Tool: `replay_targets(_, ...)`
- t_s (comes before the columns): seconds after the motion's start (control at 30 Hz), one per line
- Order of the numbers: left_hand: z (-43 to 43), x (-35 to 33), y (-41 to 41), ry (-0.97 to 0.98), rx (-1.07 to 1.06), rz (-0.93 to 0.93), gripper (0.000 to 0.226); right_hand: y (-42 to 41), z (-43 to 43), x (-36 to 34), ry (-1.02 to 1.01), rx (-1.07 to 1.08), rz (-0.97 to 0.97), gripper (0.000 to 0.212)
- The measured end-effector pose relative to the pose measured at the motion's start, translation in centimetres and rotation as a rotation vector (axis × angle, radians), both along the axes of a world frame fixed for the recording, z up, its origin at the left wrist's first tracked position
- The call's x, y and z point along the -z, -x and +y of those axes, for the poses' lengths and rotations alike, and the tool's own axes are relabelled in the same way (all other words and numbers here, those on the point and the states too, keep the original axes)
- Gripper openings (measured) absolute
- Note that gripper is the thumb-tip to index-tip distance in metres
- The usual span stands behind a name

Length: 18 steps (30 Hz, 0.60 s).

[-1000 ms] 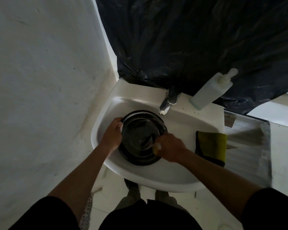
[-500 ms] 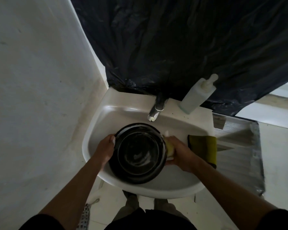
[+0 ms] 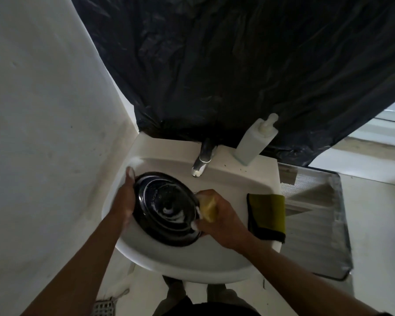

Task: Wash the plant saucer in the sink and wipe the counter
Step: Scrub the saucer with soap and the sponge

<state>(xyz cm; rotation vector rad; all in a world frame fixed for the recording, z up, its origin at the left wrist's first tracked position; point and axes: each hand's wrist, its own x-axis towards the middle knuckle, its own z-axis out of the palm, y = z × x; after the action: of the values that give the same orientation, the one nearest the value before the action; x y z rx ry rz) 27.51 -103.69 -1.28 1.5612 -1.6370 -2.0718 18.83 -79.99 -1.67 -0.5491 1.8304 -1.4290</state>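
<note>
Black saucer, sudsy, sat in sink. Left grip clamped its left rim; right grip clamped yellow sponge against its right rim. Advice: work sponge round rim and grooves, holding firmly; soapy surface probably slippery.

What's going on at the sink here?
A person is washing a black saucer in the white sink. The left hand holds its rim, and the right hand rubs the opposite edge with a soapy yellow sponge. Suds streak the saucer. A green cloth lies on the sink's right edge.
</note>
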Motion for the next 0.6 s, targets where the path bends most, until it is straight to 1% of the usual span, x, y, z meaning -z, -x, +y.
replay_targets(0.1, -0.7, 1.3, -0.2, -0.222, -0.18, 0.071, 0.053, -0.6, -0.3, 0.2, -0.147, -0.177, 0.572, 0.05)
replay_targets(0.13, -0.8, 1.7, -0.5, -0.303, -0.233, 0.079, 0.047, -0.7, -0.2, 0.5, -0.189, -0.251, 0.694, 0.054)
replay_targets(0.17, -0.8, 2.0, -1.0, -0.362, -0.249, 0.061, 0.041, -0.7, 0.2, 1.1, -0.221, -0.318, 0.75, 0.059)
replay_targets(0.23, -0.7, 2.4, -2.0, -0.42, -0.233, 0.042, 0.03, -0.5, 1.5, 2.0, -0.244, -0.398, 0.729, 0.06)
replay_targets(0.33, -0.3, 3.2, -3.1, -0.467, -0.237, 0.053, 0.027, -0.2, 2.7, 2.7, -0.19, -0.458, 0.566, 0.056)
replay_targets(0.37, 0.0, 3.3, -3.3, -0.475, -0.228, 0.065, 0.025, -0.1, 2.8, 3.2, -0.17, -0.447, 0.547, 0.05)
replay_targets(0.43, 0.7, 3.3, -3.6, -0.474, -0.21, 0.066, 0.024, 0.3, 2.9, 4.8, -0.181, -0.369, 0.556, 0.042)
replay_targets(0.5, 1.5, 3.4, -3.9, -0.45, -0.166, 0.047, 0.027, 0.5, 2.2, 5.7, -0.308, -0.225, 0.576, 0.051)
replay_targets(0.57, 2.1, 3.4, -4.1, -0.397, -0.114, 0.032, 0.033, 0.2, 0.3, 5.5, -0.441, -0.043, 0.508, 0.059)
replay_targets(0.6, 2.4, 3.5, -4.1, -0.357, -0.095, 0.024, 0.035, -0.1, -0.9, 5.4, -0.475, 0.001, 0.46, 0.061)
